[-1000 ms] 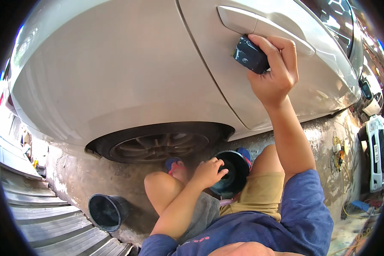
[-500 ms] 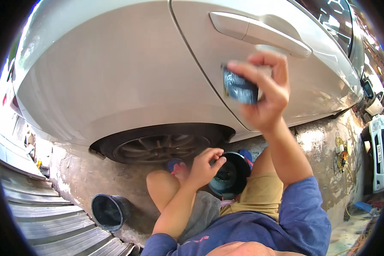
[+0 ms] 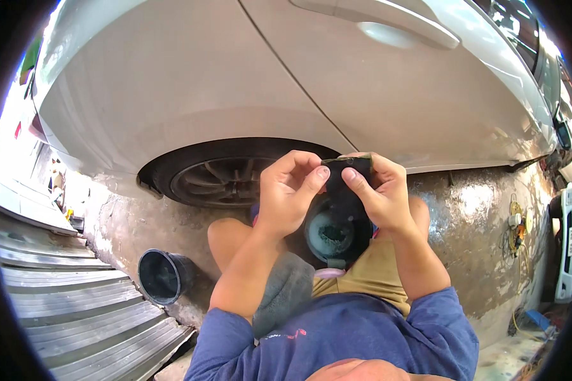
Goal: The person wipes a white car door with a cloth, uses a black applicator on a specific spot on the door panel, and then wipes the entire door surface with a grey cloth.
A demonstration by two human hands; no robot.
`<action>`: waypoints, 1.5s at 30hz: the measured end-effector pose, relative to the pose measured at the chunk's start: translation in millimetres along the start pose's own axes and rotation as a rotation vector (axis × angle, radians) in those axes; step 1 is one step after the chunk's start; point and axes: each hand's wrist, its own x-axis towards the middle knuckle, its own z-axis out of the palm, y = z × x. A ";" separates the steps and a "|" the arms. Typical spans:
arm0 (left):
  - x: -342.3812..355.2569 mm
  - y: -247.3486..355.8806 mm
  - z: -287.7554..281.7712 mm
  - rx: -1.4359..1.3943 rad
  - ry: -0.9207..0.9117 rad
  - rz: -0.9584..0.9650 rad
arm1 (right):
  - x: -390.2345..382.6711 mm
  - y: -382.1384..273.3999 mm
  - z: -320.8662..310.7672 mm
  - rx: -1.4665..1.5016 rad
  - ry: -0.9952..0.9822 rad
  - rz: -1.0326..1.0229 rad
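Note:
Both my hands are raised over the bucket between my knees, pinching a small dark sheet (image 3: 338,166) that looks like wet sandpaper. My left hand (image 3: 288,193) holds its left edge between thumb and fingers. On the opposite edge, the thumb of my right hand (image 3: 384,193) presses the front while the fingers go behind. The black bucket (image 3: 361,238) holds cloudy water with some foam. Just beyond my hands stand the pale car's side panel (image 3: 190,89) and its wheel (image 3: 219,178). A grey towel (image 3: 283,295) lies over my left thigh.
A second dark bucket (image 3: 185,273) stands on the wet concrete floor to the left, beside corrugated metal sheets (image 3: 76,305). The car's door handle (image 3: 394,16) juts out at the upper right. Cables (image 3: 515,228) and a loose white bumper (image 3: 567,244) are at far right.
My right hand has come down from beside the door handle with the dark sheet. My left hand has risen from over the bucket and taken hold of it too. The view has shifted slightly.

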 end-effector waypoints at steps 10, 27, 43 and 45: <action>25.1 4.0 14.7 -0.211 -0.154 -0.265 | -3.1 7.5 -31.3 -0.501 0.102 -0.693; 25.9 -30.4 -39.4 -0.086 -0.126 -0.123 | 8.9 34.5 16.7 -0.215 0.147 0.031; 18.3 -25.2 -56.5 0.072 0.089 0.465 | 25.4 21.7 67.6 -0.488 0.045 -0.302; 17.8 -28.0 -58.1 0.048 0.106 0.445 | 39.9 7.9 65.9 -0.695 0.066 -0.533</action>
